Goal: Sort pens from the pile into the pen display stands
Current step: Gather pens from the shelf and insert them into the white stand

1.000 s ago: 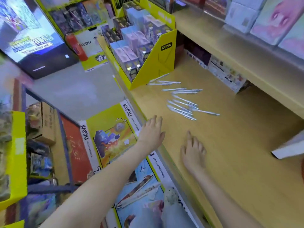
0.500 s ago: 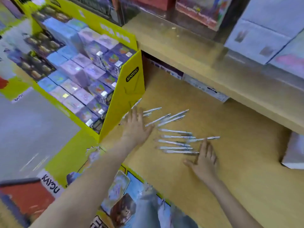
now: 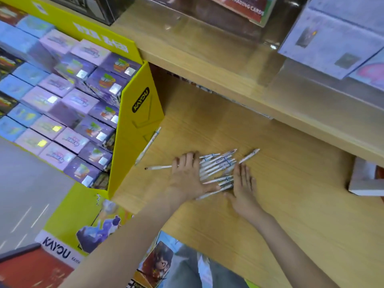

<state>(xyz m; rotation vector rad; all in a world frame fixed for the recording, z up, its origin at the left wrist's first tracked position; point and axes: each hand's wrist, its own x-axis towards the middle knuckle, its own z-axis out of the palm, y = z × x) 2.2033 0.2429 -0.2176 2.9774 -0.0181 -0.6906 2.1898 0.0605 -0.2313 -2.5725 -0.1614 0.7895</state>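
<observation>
Hands lay flat on the shelf, fingers straight and close together, gripping nothing. The left hand (image 3: 187, 175) pressed palm-down against the left side of the pile of pens (image 3: 218, 165), and the right hand (image 3: 242, 190) lay against its right side, thumb touching the lowest pens, so the pile was bunched between them.

The pens were slim white plastic barrels with bluish print, roughly parallel and slanting up to the right, some stacked on others. A stray pen (image 3: 159, 167) stuck out leftward from under the left fingers. An outlying pen (image 3: 249, 155) lay just beyond the right fingertips. A third pen (image 3: 148, 145) lay along the foot of the yellow cardboard stand (image 3: 135, 125).

All of this rested on a pale wood-grain shelf (image 3: 291, 204). The stand was smooth angular card with a black KAYOU label, and it held tiers of small glossy boxes (image 3: 72, 100) in purple, pink and blue. An upper shelf (image 3: 207, 65) of the same wood overhung the back and carried flat packs (image 3: 332, 38) in shiny wrap. A white box (image 3: 365, 181) sat at the right edge, well apart from the pens
</observation>
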